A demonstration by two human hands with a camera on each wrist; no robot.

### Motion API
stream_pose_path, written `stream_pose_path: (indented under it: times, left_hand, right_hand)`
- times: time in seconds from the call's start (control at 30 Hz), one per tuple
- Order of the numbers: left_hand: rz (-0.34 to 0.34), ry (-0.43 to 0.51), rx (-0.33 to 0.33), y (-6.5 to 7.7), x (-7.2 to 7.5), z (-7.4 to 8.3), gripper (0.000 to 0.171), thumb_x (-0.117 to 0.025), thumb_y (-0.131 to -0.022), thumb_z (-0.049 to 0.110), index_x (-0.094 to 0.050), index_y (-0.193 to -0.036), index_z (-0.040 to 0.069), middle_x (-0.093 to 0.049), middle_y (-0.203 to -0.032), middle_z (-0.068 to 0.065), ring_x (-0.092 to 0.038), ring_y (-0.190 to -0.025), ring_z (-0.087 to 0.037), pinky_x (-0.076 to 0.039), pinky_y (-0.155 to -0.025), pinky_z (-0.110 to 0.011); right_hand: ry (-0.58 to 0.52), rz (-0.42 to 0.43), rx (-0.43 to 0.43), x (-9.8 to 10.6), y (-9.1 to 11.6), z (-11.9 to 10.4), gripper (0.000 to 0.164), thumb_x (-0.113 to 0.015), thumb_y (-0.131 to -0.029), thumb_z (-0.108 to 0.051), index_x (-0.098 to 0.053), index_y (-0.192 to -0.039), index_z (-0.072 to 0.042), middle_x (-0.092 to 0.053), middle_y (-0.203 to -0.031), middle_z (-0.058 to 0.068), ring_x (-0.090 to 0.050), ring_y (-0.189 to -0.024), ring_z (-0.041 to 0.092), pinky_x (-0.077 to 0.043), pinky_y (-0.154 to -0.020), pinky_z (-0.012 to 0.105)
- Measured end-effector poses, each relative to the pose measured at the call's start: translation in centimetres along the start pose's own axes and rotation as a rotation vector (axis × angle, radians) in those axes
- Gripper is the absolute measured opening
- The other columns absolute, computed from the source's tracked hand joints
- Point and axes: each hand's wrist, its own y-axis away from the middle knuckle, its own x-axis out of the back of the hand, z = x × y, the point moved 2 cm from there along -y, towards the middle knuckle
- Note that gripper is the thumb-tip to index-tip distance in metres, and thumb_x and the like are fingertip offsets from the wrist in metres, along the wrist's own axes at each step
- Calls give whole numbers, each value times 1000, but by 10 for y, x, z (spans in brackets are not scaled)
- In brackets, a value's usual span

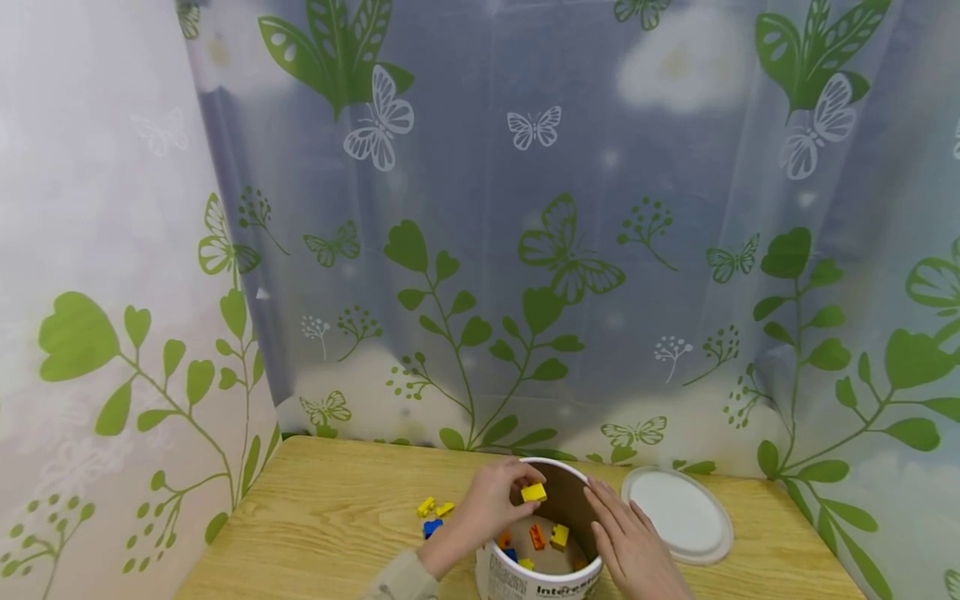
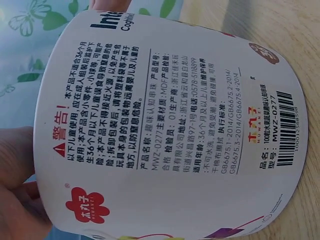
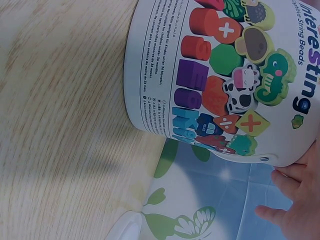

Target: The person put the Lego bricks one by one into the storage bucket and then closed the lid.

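My left hand pinches a yellow toy brick at the mouth of a white round bucket. Several small bricks lie inside on the bucket's bottom, among them an orange brick and a yellow two-stud brick. With fingers extended, my right hand rests against the bucket's right rim. The left wrist view is filled by the printed label side of the bucket, with part of the left hand behind its edge. In the right wrist view, fingers of the right hand touch the rim.
Two yellow bricks and a blue brick lie on the wooden table left of the bucket. A white round lid lies behind the right hand. A patterned curtain hangs along the table's back edge.
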Motion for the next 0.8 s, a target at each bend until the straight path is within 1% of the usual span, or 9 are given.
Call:
stream_pose_path:
  times: [0.13,0.3,0.47,0.57,0.67,0.73,0.8]
  left_hand:
    - [-26,-9,0,1,-4,-1,24,-82,-86,12,-74,-109,10,-69,-102,2,-63,-86,-3,-54,-75,-15]
    - [-32,-29,-4,1,-4,-2,23,-82,-87,12,-75,-109,11,-69,-101,3,-63,-86,-4,-53,-74,-15]
    - [-35,-39,-4,1,-5,-2,23,-80,-88,10,-75,-110,13,-70,-103,1,-65,-89,-6,-54,-76,-16]
    - [-38,-18,10,1,-5,-2,22,-78,-90,11,-75,-112,13,-70,-107,0,-66,-92,-9,-55,-78,-17]
    - [-19,31,31,1,-2,-2,19,-75,-92,11,-75,-112,12,-71,-107,-1,-68,-92,-11,-56,-78,-20]
    - [18,61,29,2,1,-2,18,-74,-93,11,-75,-111,12,-71,-106,-2,-68,-92,-12,-57,-79,-21]
    - [68,87,19,2,6,-2,16,-73,-94,10,-75,-110,11,-72,-104,-2,-69,-92,-15,-58,-79,-25]
  right_hand:
    - [-12,-9,-6,0,0,0,45,-57,-103,-18,-54,-147,-8,-49,-154,6,-48,-139,28,-44,-106,61]
    - [-13,-9,-4,0,0,0,45,-57,-102,-18,-54,-147,-8,-49,-154,5,-48,-139,28,-44,-105,61]
    - [10,30,19,0,0,0,46,-60,-101,-16,-55,-146,-7,-51,-152,6,-50,-136,28,-46,-104,61]
    - [17,45,20,0,0,0,46,-61,-100,-15,-56,-145,-6,-52,-151,8,-51,-135,29,-46,-103,61]
    - [-1,25,3,-1,0,1,46,-60,-101,-16,-55,-145,-7,-51,-152,7,-50,-137,29,-45,-104,62]
    - [-14,9,-9,-1,0,1,46,-59,-102,-17,-55,-146,-7,-50,-153,7,-49,-137,29,-44,-105,62]
    - [-19,1,-15,-1,0,1,45,-59,-102,-17,-55,-146,-7,-50,-153,7,-49,-138,29,-44,-105,62]
